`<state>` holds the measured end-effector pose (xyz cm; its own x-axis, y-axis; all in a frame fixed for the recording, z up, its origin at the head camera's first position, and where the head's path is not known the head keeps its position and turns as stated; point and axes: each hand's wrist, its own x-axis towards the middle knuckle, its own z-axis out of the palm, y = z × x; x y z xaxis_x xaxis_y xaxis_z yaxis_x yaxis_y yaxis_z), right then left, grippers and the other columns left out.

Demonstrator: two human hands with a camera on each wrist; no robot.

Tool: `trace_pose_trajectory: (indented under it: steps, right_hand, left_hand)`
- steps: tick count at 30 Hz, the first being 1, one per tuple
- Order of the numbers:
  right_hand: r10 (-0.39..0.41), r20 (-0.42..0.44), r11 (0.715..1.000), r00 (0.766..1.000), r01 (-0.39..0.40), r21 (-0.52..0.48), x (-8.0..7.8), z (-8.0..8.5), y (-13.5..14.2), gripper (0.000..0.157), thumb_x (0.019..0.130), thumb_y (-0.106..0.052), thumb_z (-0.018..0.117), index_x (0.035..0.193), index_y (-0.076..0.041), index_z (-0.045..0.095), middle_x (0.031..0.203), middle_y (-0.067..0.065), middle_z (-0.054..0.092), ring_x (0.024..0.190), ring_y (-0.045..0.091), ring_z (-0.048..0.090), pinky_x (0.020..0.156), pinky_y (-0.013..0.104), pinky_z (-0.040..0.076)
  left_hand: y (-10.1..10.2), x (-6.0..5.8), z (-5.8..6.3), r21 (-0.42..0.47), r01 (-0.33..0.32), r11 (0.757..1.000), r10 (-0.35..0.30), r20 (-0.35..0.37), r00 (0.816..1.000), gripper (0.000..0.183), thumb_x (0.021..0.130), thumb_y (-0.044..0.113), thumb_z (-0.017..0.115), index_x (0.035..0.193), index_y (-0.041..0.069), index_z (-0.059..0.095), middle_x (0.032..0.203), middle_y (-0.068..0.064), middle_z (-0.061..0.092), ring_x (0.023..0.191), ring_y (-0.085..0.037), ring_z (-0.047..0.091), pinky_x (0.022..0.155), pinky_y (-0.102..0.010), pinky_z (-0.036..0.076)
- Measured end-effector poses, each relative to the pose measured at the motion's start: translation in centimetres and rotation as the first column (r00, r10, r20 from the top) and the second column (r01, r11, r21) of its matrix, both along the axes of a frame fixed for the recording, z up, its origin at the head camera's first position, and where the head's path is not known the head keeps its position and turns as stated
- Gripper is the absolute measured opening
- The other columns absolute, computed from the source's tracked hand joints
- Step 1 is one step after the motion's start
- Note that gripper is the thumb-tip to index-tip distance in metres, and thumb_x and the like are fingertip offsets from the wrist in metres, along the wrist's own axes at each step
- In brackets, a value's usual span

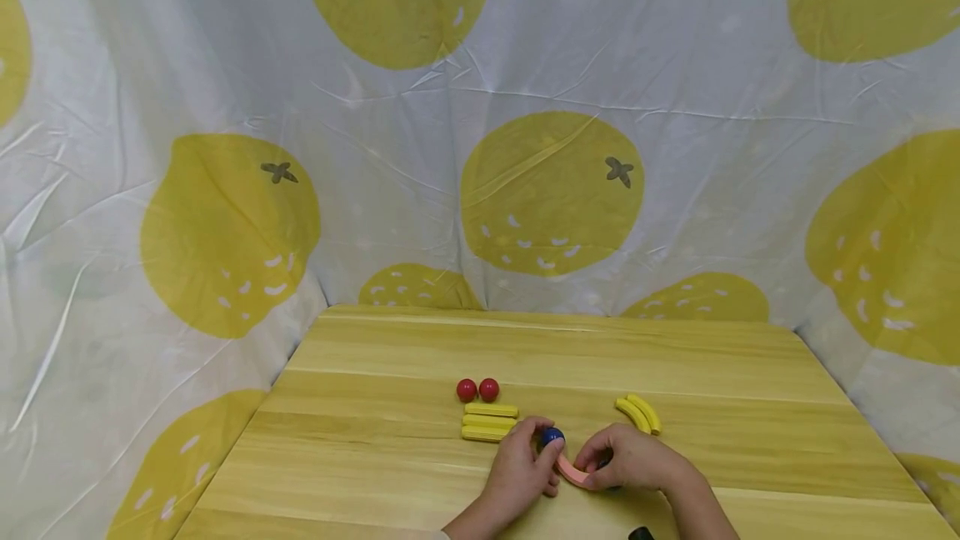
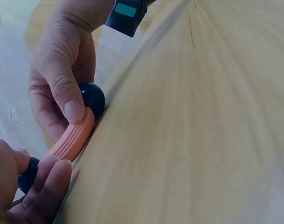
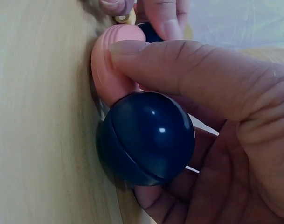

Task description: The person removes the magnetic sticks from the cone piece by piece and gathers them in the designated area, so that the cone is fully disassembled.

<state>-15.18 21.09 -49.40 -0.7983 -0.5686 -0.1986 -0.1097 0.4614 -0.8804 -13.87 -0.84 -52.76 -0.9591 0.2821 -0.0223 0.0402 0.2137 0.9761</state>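
Observation:
A pink curved, ribbed stick (image 1: pixel 573 472) lies low over the wooden table, with a dark blue ball at each end. My left hand (image 1: pixel 521 461) grips the left blue ball (image 1: pixel 552 437) between thumb and fingers. My right hand (image 1: pixel 633 458) pinches the stick near its right end; the right wrist view shows the thumb on the pink surface and the other blue ball (image 3: pixel 151 135) against that end, beside the fingers. In the left wrist view the ribs of the stick (image 2: pixel 72 137) show between both hands. The left ball (image 2: pixel 28 175) is partly hidden by fingers.
Two red balls (image 1: pixel 477 390) sit behind several straight yellow sticks (image 1: pixel 490 422), left of the hands. Two curved yellow sticks (image 1: pixel 639 413) lie behind my right hand. A black object (image 1: pixel 641 533) shows at the bottom edge. Lemon-print cloth (image 1: pixel 551 73) hangs around the table (image 1: pixel 360 440).

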Motion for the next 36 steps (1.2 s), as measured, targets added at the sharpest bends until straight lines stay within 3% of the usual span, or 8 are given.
trace_pose_trajectory:
  steps: [6,12,16,21,23,28,32,36]
  right_hand:
    - [-0.001,-0.013,1.0,1.0,0.001,0.01,-0.1,-0.1,0.1,0.012,0.086,-0.014,0.081,0.098,-0.012,0.08,0.091,0.003,0.074,0.074,0.006,0.061,0.063,0.021,0.05]
    - [0.012,-0.037,1.0,0.999,-0.011,0.027,-0.1,-0.1,0.0,0.01,0.086,-0.015,0.081,0.095,-0.011,0.081,0.093,0.003,0.076,0.071,0.003,0.059,0.062,0.02,0.048]
    - [0.012,-0.029,1.0,1.0,-0.012,0.021,-0.2,-0.2,0.0,0.01,0.087,-0.015,0.08,0.096,-0.012,0.081,0.09,0.001,0.075,0.071,0.003,0.058,0.061,0.021,0.048]
    - [-0.009,0.003,1.0,1.0,0.009,0.011,-0.1,-0.2,0.2,0.013,0.088,-0.015,0.079,0.1,-0.011,0.08,0.093,0.002,0.074,0.075,0.007,0.061,0.064,0.022,0.05]
    - [-0.017,0.015,1.0,1.0,0.017,0.008,-0.1,-0.3,0.3,0.014,0.088,-0.015,0.079,0.102,-0.011,0.08,0.094,0.003,0.074,0.077,0.008,0.062,0.065,0.022,0.05]
    - [-0.022,0.023,1.0,0.999,0.022,0.013,-0.1,-0.4,0.4,0.014,0.089,-0.016,0.078,0.102,-0.012,0.079,0.094,0.003,0.074,0.079,0.01,0.062,0.066,0.023,0.051]
    - [-0.028,0.026,1.0,0.999,0.028,0.009,-0.2,-0.5,0.3,0.014,0.09,-0.016,0.078,0.103,-0.011,0.077,0.091,0.002,0.071,0.077,0.01,0.061,0.065,0.023,0.05]
    - [-0.032,0.028,0.999,0.999,0.032,0.002,-0.2,-0.6,0.3,0.014,0.091,-0.016,0.077,0.103,-0.009,0.076,0.088,0.002,0.069,0.074,0.009,0.059,0.064,0.023,0.049]
  left_hand:
    - [0.0,-0.3,0.3,0.024,-0.016,1.0,0.017,-0.016,1.0,0.038,0.101,0.03,0.065,0.128,0.005,0.057,0.079,-0.004,0.065,0.048,-0.007,0.06,0.047,-0.025,0.053]
    - [-1.5,-1.7,1.6,0.147,-0.113,0.983,0.123,-0.06,0.991,0.035,0.104,0.029,0.061,0.13,0.005,0.058,0.108,-0.012,0.066,0.055,-0.011,0.064,0.053,-0.029,0.058]
    - [-3.6,-3.0,3.1,0.232,-0.196,0.953,0.221,-0.085,0.972,0.032,0.104,0.026,0.061,0.129,0.006,0.06,0.114,-0.02,0.066,0.067,-0.017,0.07,0.064,-0.033,0.062]
    - [-6.6,-5.0,4.1,0.331,-0.299,0.895,0.325,-0.024,0.945,0.036,0.102,0.02,0.065,0.131,-0.001,0.061,0.118,-0.025,0.065,0.093,-0.028,0.075,0.079,-0.028,0.061]
    - [-7.7,-5.5,4.3,0.338,-0.342,0.877,0.364,-0.003,0.931,0.039,0.1,0.018,0.068,0.133,-0.001,0.061,0.121,-0.025,0.064,0.096,-0.023,0.075,0.08,-0.025,0.06]
    - [-10.1,-6.4,4.4,0.275,-0.412,0.869,0.432,-0.013,0.902,0.046,0.095,0.013,0.073,0.137,0.0,0.06,0.125,-0.027,0.066,0.092,-0.011,0.073,0.08,-0.024,0.06]
    - [-11.7,-6.9,3.9,0.162,-0.465,0.87,0.479,-0.058,0.876,0.045,0.096,0.014,0.072,0.137,0.0,0.06,0.126,-0.027,0.067,0.095,-0.018,0.073,0.078,-0.022,0.059]
    - [-13.0,-7.2,3.3,-0.02,-0.508,0.861,0.502,-0.123,0.856,0.041,0.097,0.02,0.071,0.133,0.002,0.064,0.124,-0.021,0.068,0.097,-0.024,0.07,0.071,-0.02,0.054]
